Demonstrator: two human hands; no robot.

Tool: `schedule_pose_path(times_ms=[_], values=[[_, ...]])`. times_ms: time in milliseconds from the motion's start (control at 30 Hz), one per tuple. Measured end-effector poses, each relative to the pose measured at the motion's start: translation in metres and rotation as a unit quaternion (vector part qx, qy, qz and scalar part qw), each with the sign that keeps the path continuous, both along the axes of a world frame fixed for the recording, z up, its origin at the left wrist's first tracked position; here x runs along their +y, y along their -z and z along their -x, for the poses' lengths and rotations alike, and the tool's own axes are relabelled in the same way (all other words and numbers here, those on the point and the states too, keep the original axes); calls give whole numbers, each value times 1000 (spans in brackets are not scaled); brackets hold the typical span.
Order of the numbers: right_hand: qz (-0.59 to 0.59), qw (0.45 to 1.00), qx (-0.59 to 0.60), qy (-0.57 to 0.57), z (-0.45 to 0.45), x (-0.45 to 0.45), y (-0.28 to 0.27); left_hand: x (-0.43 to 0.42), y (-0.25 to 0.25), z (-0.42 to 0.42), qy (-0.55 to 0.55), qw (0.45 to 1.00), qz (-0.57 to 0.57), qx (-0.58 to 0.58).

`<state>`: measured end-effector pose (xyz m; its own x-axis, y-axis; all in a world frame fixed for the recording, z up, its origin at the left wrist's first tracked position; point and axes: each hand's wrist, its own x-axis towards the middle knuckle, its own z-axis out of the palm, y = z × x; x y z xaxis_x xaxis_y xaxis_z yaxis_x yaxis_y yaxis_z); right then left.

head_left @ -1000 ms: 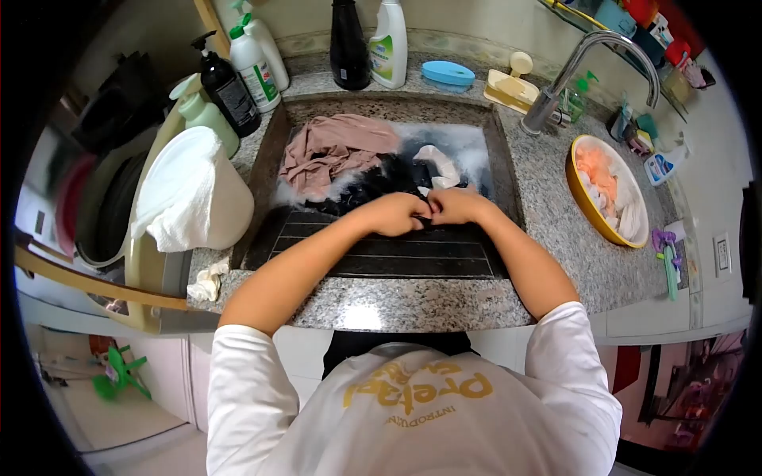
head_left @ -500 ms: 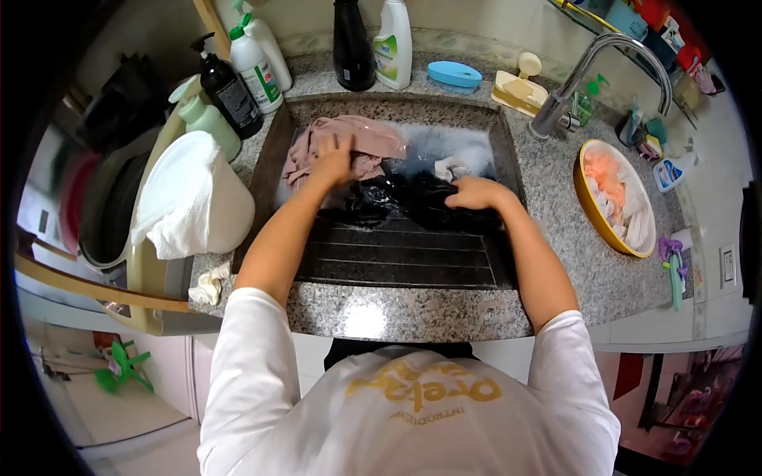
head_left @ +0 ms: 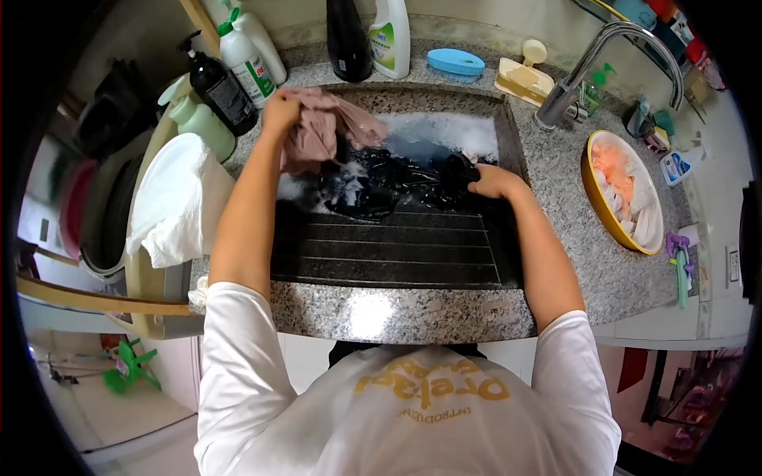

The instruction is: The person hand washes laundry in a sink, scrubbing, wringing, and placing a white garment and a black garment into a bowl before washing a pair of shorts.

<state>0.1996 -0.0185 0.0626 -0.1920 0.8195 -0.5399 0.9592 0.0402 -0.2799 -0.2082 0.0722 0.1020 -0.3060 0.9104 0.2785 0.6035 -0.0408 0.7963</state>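
Note:
My left hand (head_left: pixel 280 113) is closed on a wet pinkish-brown cloth (head_left: pixel 317 135), lifted at the back left of the sink. Part of that cloth still trails toward the suds. My right hand (head_left: pixel 497 182) grips the edge of a black garment (head_left: pixel 413 178), which lies soaked in the soapy water. The stone sink (head_left: pixel 381 274) has a ridged sloping washboard on the near side. Foamy water (head_left: pixel 444 131) fills its far part. A small pale piece of fabric shows beside the black garment, mostly hidden.
A white bucket (head_left: pixel 171 190) with a white cloth over its rim stands left. Several bottles, including a dark one (head_left: pixel 349 44), line the back. A blue brush (head_left: pixel 456 62), soap dish (head_left: pixel 524 79), faucet (head_left: pixel 603 59) and yellow-rimmed basin (head_left: pixel 591 178) of clothes surround the right side.
My left hand has closed on the pinkish-brown cloth and pulled it up and left. My right hand has shifted slightly right, with the black garment's edge in it.

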Motion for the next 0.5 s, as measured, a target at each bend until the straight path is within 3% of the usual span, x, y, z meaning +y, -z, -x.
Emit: schedule_pose_path(times_ms=[100, 167, 200, 300, 433, 500], values=[[-8, 1000, -2, 12, 2, -2, -5, -10, -32, -10, -78, 987, -65, -123], [15, 1000, -7, 21, 5, -3, -9, -1, -33, -2, -107, 983, -93, -115], [-63, 997, 44, 29, -1, -2, 8, 3, -33, 2, -134, 978, -123, -105], [-83, 996, 14, 32, 3, -6, 6, 4, -28, 6, -178, 975, -119, -57], [-86, 995, -22, 33, 10, -13, -4, -2, -2, 10, -152, 983, -96, -21], [-98, 993, -56, -26, 19, -22, -13, -8, 7, 5, -149, 987, -53, -13]])
